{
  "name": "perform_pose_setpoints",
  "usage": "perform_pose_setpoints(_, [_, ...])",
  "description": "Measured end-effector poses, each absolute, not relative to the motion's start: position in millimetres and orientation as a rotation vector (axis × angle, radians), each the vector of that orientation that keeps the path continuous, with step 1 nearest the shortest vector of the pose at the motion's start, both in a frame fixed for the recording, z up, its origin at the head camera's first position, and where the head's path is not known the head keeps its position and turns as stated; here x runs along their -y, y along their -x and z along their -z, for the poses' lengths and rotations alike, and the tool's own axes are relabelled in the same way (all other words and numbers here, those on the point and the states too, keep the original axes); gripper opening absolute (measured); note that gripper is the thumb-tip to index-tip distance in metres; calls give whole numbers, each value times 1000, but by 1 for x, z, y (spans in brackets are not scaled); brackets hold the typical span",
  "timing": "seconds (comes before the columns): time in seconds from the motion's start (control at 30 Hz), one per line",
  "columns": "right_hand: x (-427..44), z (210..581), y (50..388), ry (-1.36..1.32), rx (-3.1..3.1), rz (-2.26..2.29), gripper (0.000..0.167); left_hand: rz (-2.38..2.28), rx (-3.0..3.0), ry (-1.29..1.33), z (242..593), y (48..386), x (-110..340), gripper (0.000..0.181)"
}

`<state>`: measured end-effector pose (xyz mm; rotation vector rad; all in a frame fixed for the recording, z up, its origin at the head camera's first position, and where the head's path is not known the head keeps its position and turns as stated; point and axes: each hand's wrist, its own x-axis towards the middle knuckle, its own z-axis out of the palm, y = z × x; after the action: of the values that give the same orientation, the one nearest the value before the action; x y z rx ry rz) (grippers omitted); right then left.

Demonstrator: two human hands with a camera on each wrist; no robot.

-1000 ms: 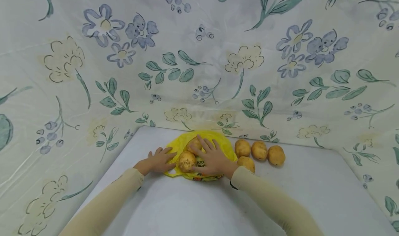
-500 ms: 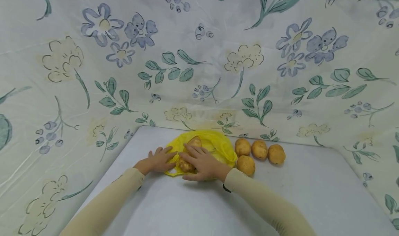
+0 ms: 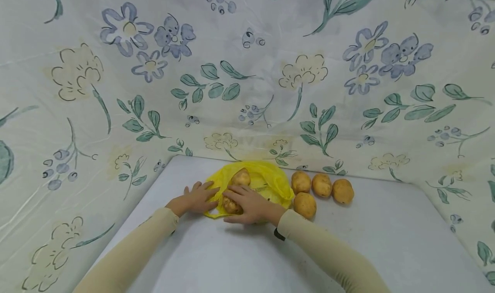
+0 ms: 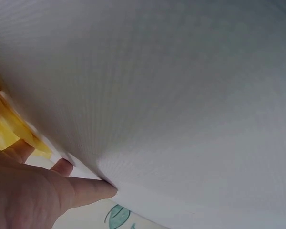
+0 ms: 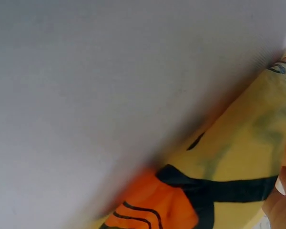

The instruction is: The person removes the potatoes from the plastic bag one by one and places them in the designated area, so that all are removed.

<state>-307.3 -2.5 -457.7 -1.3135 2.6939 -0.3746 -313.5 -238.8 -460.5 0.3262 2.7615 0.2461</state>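
Observation:
A crumpled yellow plastic bag (image 3: pixel 274 175) with dark and orange print lies at the back of the white table. Two potatoes show uncovered at its left part, a rear potato (image 3: pixel 240 178) and a front potato (image 3: pixel 232 205); whether they lie inside its mouth I cannot tell. My right hand (image 3: pixel 253 206) reaches over the bag and holds the front potato, fingers over its top and thumb on the near side. My left hand (image 3: pixel 196 198) lies with spread fingers on the bag's left edge. In the left wrist view that hand (image 4: pixel 33 195) touches the yellow plastic (image 4: pixel 9 126).
Right of the bag stand several loose potatoes (image 3: pixel 322 186), one nearer (image 3: pixel 305 205) than the others. The white table (image 3: pixel 216 258) ends at a floral sheet (image 3: pixel 263 104) hanging behind and at both sides.
My right hand has moved left and toward me, from lying spread on the bag to closing over the front potato. My left hand has stayed in place.

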Motion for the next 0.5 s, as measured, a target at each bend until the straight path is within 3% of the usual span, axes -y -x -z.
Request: perform_pose_setpoints(0.5, [3,464,309,1254,-2674,506,68,-240,-2755,-322,459,313,238,62])
